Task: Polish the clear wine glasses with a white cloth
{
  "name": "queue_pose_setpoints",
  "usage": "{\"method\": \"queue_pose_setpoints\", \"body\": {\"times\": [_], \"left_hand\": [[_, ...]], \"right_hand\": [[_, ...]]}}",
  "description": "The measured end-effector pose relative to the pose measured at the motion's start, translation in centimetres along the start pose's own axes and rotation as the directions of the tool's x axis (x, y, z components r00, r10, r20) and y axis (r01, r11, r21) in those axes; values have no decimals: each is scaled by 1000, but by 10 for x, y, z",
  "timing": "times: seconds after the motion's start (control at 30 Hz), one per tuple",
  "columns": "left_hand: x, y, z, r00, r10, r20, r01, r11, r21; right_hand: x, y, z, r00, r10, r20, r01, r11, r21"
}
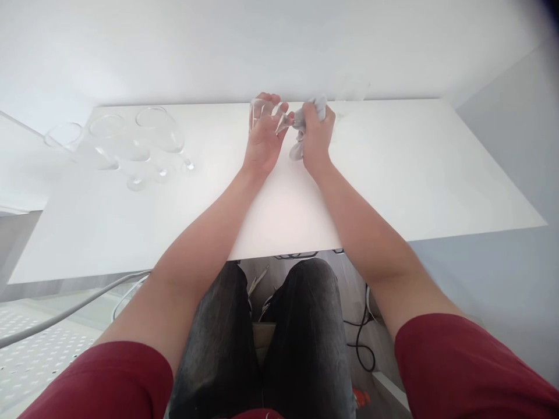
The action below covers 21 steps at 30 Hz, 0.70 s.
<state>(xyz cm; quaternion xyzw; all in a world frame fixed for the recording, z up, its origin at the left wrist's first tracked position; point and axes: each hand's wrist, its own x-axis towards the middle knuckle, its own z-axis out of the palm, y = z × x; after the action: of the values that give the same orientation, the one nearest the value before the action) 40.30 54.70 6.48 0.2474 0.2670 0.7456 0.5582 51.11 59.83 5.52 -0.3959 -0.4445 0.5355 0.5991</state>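
Note:
My left hand [266, 131] is closed round the bowl of a clear wine glass [257, 110], which lies on its side in the air near the table's far edge. The stem points to the right. There my right hand [318, 128] grips a light grey cloth [297, 150], bunched up and wrapped about the stem end. The cloth and fingers hide the foot of the glass. Off to the left, several clear stemmed glasses [159, 131] stand together on the white table.
The white table [414, 169] meets a white wall [279, 46] at its far edge. A faint clear object [353, 90] shows near that wall, too pale to name. A grey cable [78, 308] runs at lower left; a black cable [360, 343] lies on the floor.

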Motion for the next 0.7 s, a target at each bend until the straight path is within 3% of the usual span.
{"method": "queue_pose_setpoints", "body": {"times": [0.07, 0.2, 0.33, 0.47, 0.53, 0.7], "left_hand": [[0, 0, 0, 999, 1, 34, -1, 1000, 1], [1, 0, -2, 980, 35, 195, -33, 999, -11], [0, 0, -2, 993, 46, 108, -54, 995, 79], [2, 0, -4, 980, 53, 190, -43, 997, -57], [5, -2, -7, 987, 43, 155, -25, 993, -116], [19, -12, -14, 1000, 30, -5, -31, 997, -66]], "right_hand": [[0, 1, -1, 996, 80, 38, -80, 997, -1], [3, 4, -4, 999, -39, 8, 39, 999, -37], [4, 5, -6, 995, 72, 72, -64, 993, -101], [-1, 1, -4, 982, -184, 47, 189, 969, -160], [-3, 1, -3, 981, -176, 76, 185, 972, -145], [0, 3, -2, 990, -135, 51, 140, 982, -129]]}}
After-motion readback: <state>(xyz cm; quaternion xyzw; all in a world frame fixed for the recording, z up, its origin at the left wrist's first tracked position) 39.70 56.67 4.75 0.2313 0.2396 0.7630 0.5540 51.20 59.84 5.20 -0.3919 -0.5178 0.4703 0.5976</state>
